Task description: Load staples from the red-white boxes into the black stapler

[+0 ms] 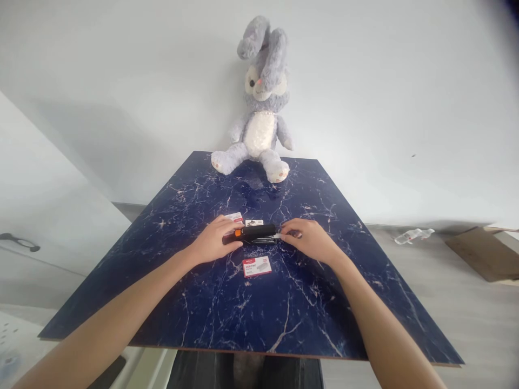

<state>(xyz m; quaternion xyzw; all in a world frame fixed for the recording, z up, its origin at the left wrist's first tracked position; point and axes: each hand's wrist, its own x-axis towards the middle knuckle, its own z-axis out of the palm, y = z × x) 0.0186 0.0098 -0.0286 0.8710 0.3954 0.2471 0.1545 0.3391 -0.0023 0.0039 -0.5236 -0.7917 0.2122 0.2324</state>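
Observation:
A black stapler (259,233) with an orange part at its left end lies crosswise over the table. My left hand (213,239) grips that left end, thumb in front and fingers behind. At the stapler's right end, my right hand (305,237) pinches a small silvery strip of staples (278,236); whether it sits inside the stapler is too small to tell. In front of the stapler lies a red and white staple box (257,266). Behind it are another red and white box (234,217), partly covered by my left hand, and a small white card-like piece (254,222) with dark marks.
A grey plush rabbit (261,129) sits at the far end of the dark blue marbled table (227,319), against the wall. On the floor at right are a clear plastic bottle (413,236) and a cardboard box (482,253). A white cabinet (40,216) with a dark handle stands left.

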